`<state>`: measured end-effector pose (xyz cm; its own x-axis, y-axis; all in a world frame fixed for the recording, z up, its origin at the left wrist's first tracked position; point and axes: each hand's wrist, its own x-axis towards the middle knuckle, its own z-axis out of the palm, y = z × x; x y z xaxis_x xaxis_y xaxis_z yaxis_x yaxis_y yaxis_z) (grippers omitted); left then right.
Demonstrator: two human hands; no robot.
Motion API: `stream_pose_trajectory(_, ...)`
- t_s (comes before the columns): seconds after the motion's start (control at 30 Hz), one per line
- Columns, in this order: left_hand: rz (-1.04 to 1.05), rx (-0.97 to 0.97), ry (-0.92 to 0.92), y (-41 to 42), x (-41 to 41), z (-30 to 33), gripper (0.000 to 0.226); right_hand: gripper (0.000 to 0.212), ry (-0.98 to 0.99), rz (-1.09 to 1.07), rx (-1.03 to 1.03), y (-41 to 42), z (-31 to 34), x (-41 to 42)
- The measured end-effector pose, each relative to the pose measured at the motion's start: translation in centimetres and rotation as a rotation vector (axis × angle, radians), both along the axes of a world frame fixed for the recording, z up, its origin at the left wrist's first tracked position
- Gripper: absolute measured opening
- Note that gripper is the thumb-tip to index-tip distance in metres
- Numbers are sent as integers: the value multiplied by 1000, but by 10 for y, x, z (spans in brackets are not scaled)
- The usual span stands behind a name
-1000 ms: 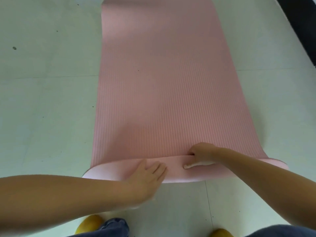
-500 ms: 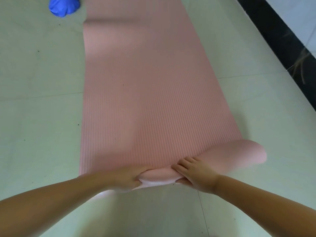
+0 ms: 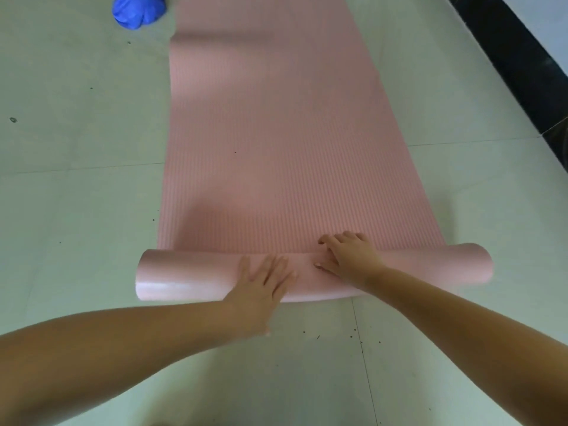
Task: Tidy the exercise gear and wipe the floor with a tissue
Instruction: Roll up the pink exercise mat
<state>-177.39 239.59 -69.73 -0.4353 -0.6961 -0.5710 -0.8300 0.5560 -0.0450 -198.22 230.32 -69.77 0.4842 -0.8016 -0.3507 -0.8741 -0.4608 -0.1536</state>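
One pink mat runs down the frame's middle on the pale tiled floor, its near end rolled into one roll across the lower centre. Two hands on the roll: left hand flat, fingers straight and close together; right hand pressing, fingers spread. One blue bundle upper left. Dark specks below the roll.

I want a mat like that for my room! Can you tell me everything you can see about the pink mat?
The pink mat looks like soft foam with fine ribs on top and a smooth, shiny underside. It lies flat along the pale floor, its near end curled into a roll. The left hand presses flat on the roll; the right hand rests on it too.
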Motion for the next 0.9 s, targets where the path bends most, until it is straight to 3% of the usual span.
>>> stream_pose_trajectory(0.07,13,-26,-43,-16,0,-4,114,42,-160,65,-254,13,-3,-4)
stream_pose_trajectory(0.13,42,-59,-37,-32,3,-3,108,51,-162,160,-363,27,-10,-9)
stream_pose_trajectory(0.27,63,-103,71,-57,14,0,93,94,34,279,-325,36,-20,-20)
stream_pose_trajectory(0.4,162,-88,169,-68,21,9,86,106,132,222,-281,3,-14,-16)
stream_pose_trajectory(0.47,206,-84,187,-72,21,15,84,97,161,266,-227,-14,-5,-11)
stream_pose_trajectory(0.63,284,59,211,-85,25,27,73,50,53,281,-10,-41,27,4)
stream_pose_trajectory(0.9,367,380,280,-103,40,43,59,33,123,293,100,-37,42,15)
